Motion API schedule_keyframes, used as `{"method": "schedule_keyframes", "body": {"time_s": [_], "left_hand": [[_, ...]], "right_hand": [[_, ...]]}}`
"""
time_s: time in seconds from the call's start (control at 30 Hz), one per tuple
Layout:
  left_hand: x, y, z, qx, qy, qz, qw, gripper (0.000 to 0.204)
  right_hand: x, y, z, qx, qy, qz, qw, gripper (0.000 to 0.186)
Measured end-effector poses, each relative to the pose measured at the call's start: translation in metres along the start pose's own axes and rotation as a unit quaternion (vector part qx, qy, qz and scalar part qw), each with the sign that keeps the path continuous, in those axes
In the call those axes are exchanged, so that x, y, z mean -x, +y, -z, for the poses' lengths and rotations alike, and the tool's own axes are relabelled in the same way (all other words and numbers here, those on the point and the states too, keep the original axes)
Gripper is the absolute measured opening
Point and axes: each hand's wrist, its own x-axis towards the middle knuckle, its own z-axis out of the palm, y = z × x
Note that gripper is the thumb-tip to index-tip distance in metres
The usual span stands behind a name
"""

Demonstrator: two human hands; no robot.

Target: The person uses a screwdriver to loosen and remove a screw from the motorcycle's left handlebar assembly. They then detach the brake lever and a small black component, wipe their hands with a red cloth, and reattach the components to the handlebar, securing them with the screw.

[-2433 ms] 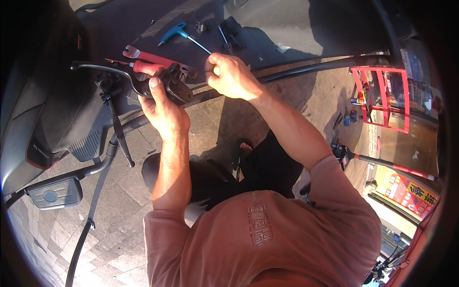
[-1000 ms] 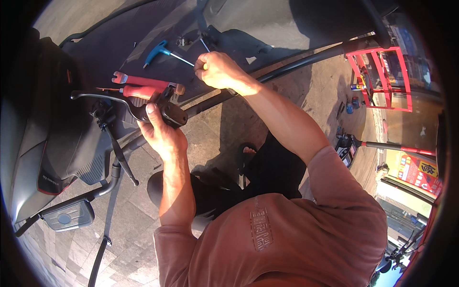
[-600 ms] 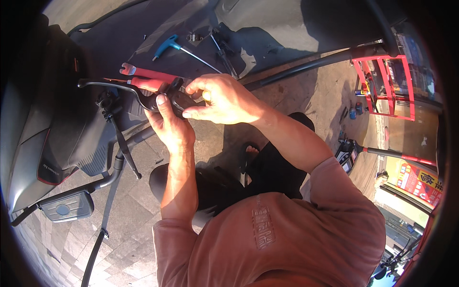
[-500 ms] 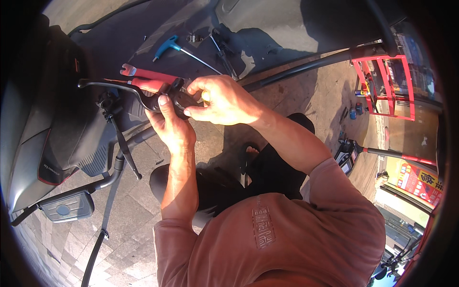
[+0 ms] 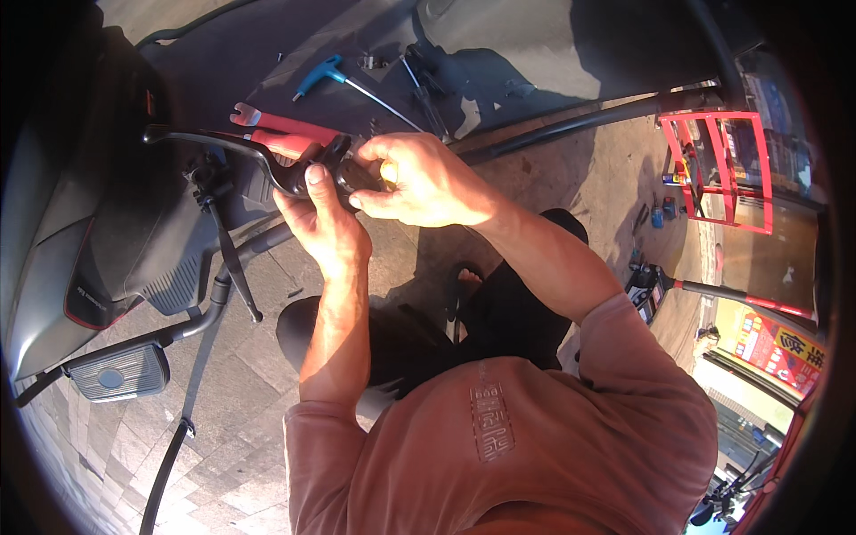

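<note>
My left hand (image 5: 328,225) is closed around a black brake lever (image 5: 292,181) with its mount, the thumb pressed on top. The curved lever blade sticks out to the left. On the mount's right side, my right hand (image 5: 426,185) pinches a rounded black part between thumb and fingers. Something small and yellow (image 5: 388,170) shows among the right fingers; I cannot tell what it is. Just beyond my hands lie a red-handled tool (image 5: 283,143) and a red bar with a forked end (image 5: 294,123).
A blue T-handle hex key (image 5: 321,75) and a black-handled tool (image 5: 428,105) lie on the dark vehicle floor ahead. To the left, another black lever (image 5: 234,267) hangs beside a frame tube. A footrest (image 5: 120,373) juts out lower left. A red rack (image 5: 758,169) stands at right.
Both hands and the brake lever have shifted slightly up, and the lever's free end has risen. The grip of each hand stays much the same. The view has moved a little.
</note>
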Motion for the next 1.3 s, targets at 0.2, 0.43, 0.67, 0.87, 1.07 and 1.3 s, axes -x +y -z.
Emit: {"method": "schedule_keyframes", "body": {"time_s": [0.2,0.43,0.67,0.87,1.07,1.3], "left_hand": [[0.0,-0.003,0.001,0.021,-0.02,0.015,0.999,0.031],[0.001,-0.001,0.002,-0.005,-0.013,0.002,1.0,0.031],[-0.002,0.005,0.003,0.056,-0.019,0.073,0.996,0.032],[-0.001,0.004,0.001,0.104,-0.01,0.116,0.988,0.032],[-0.005,0.004,0.002,0.117,-0.003,0.135,0.984,0.03],[-0.005,0.002,0.008,0.096,-0.035,0.123,0.987,0.034]], "right_hand": [[-0.001,-0.003,0.006,-0.013,-0.037,-0.086,0.996,0.036],[0.004,-0.002,-0.003,0.022,0.012,-0.051,0.998,0.033],[0.001,-0.002,0.007,-0.076,-0.037,-0.127,0.988,0.026],[-0.001,-0.009,0.025,-0.073,-0.124,-0.142,0.979,0.031],[0.002,-0.002,0.032,-0.197,-0.164,-0.146,0.956,0.029],[0.005,0.014,0.026,-0.342,-0.135,-0.182,0.912,0.026]]}}
